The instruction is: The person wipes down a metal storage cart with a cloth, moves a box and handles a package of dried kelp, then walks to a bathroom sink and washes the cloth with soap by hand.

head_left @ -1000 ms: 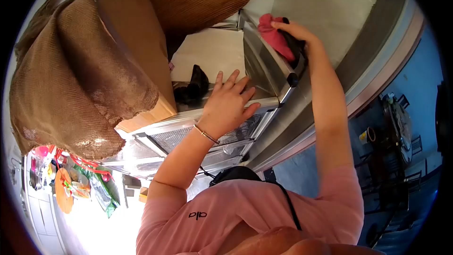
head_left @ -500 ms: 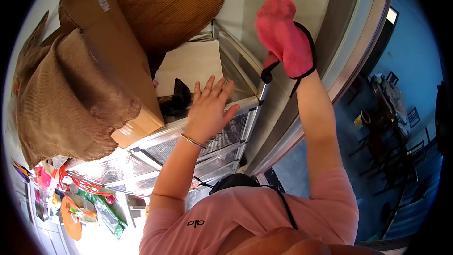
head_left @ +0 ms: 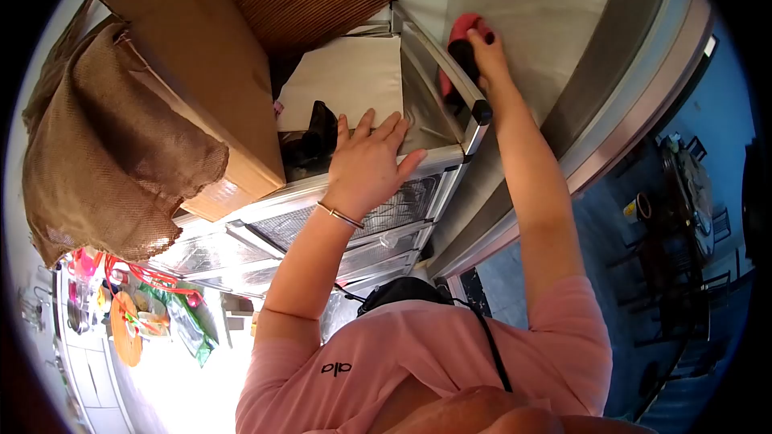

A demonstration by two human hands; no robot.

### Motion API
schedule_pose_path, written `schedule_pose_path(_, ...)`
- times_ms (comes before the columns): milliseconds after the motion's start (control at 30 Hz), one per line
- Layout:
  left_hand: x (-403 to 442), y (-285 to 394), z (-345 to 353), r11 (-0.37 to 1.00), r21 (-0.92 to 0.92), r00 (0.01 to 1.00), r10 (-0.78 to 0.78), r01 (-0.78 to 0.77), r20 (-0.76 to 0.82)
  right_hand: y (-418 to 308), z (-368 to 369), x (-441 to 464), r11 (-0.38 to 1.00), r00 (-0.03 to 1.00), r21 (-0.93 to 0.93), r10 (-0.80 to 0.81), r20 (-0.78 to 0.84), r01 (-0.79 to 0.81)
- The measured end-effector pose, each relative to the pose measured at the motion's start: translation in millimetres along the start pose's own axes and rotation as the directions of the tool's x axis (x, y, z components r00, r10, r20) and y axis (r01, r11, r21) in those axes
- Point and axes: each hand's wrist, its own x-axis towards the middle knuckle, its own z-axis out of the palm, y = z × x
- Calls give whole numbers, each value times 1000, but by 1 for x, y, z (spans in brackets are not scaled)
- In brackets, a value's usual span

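My left hand (head_left: 366, 159) rests with its fingers spread near the front edge of a metal-framed cabinet (head_left: 434, 162), a bracelet on its wrist. Beside the fingertips lie a dark, shiny object (head_left: 322, 124) whose kind I cannot make out and a flat cream-coloured board (head_left: 350, 72). My right hand (head_left: 492, 60) is closed on a pink mitt with black trim (head_left: 462, 32), outside the cabinet's end rail (head_left: 442, 56) and close to the pale wall (head_left: 531, 16). Part of the mitt is hidden behind the rail.
A cardboard box (head_left: 189, 56) draped with brown cloth (head_left: 112, 153) stands on the cabinet to the left. Behind it leans a large ribbed brown round panel (head_left: 314, 0). A door frame (head_left: 635, 104) is at right, with a table and chairs beyond.
The mitt covered my right hand before; now its bare fingers show, gripping the mitt. That hand has moved lower in view and toward the cabinet rail. My left hand keeps its place on the cabinet.
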Motion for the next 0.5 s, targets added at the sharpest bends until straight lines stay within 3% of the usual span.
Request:
schedule_pose_path(33, 0, 0, 1, 1000, 5, 1000, -9, 9, 6, 27, 9, 15, 988, 996, -152, -15, 91, 28)
schedule_pose_path(100, 2, 0, 1, 1000, 21, 1000, -6, 6, 22, 59, 28, 30, 962, 925, -169, -144, 351, 213)
schedule_pose_path(133, 2, 0, 1, 1000, 26, 1000, -13, 13, 26, 55, 37, 23, 964, 923, -163, -140, 357, 210)
schedule_pose_path(200, 3, 0, -1, 1000, 23, 1000, 9, -9, 11, 30, 53, -3, 850, 676, -74, -359, 644, 521)
schedule_pose_path(300, 4, 2, -3, 1000, 19, 1000, 22, -22, -1, 28, 55, 2, 882, 676, -160, -212, 705, 444)
schedule_pose_path(500, 5, 2, -2, 999, 5, 999, 32, -32, -22, 35, 26, -9, 863, 623, -110, -262, 737, 493)
